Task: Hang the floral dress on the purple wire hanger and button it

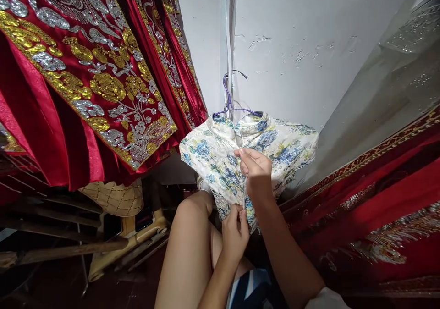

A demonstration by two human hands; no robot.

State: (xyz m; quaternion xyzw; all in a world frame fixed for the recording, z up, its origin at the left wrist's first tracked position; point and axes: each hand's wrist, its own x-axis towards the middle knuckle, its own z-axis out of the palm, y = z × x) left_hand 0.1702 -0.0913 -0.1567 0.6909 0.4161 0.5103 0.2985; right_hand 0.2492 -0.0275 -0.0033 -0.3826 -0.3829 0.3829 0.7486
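Observation:
A cream top with blue and yellow flowers and a stand collar, a floral blouse (223,171), hangs from a purple hanger (229,103) in front of me. My left hand (235,228) is closed on the lower part of its front opening, thumb and fingers pinched together. Higher up, just under the collar, my right hand (257,167) pinches the front edge of the same blouse. Its fingertips meet close to the front opening. Any fastener between the fingers is too small to make out.
Red garments with gold and silver embroidery (110,86) hang at the left. Wooden poles (65,251) and a tan chair-like frame (129,238) stand below them. Red beaded fabric (385,217) and clear plastic sheeting (364,102) line the right. Behind the blouse is a scuffed white wall (292,38).

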